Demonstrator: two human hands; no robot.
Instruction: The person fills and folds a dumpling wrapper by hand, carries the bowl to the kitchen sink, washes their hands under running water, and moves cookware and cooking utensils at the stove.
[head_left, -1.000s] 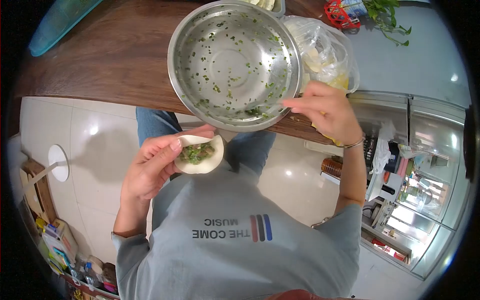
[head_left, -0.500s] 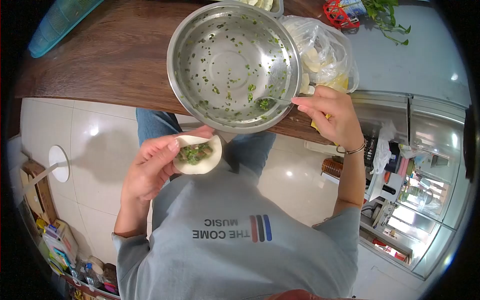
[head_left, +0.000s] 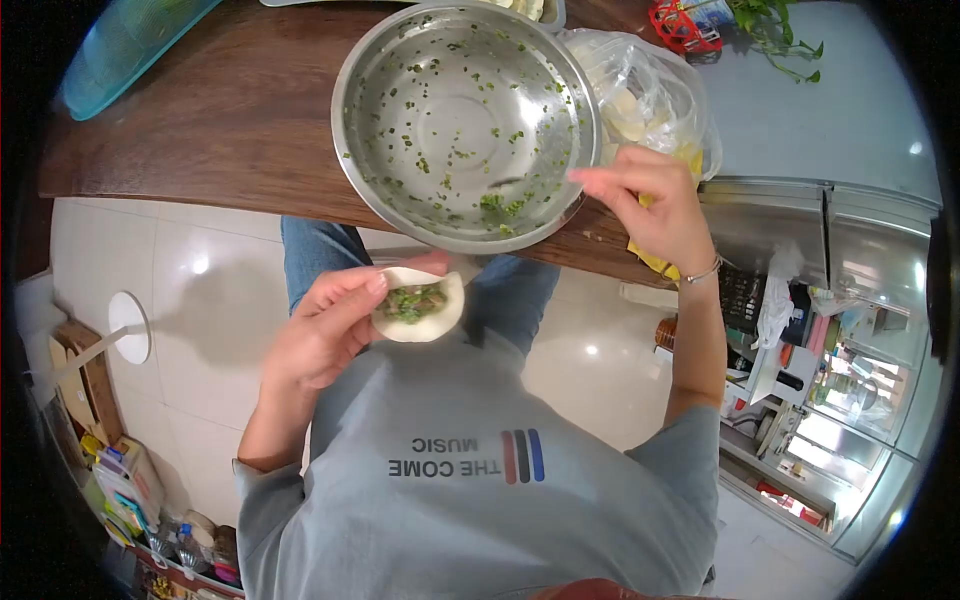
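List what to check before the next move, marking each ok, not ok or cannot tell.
1. Wrapper held: ok, pinched at its edge in the left hand's grip.
2. Filling within the wrapper: ok, with bare dough along the outer edge.
3. Wrapper closed: not ok, the filling lies exposed.
4. Utensil clear of the wrapper: ok, the right hand has it over the bowl.
5. Utensil free of filling: cannot tell, its tip is blurred.
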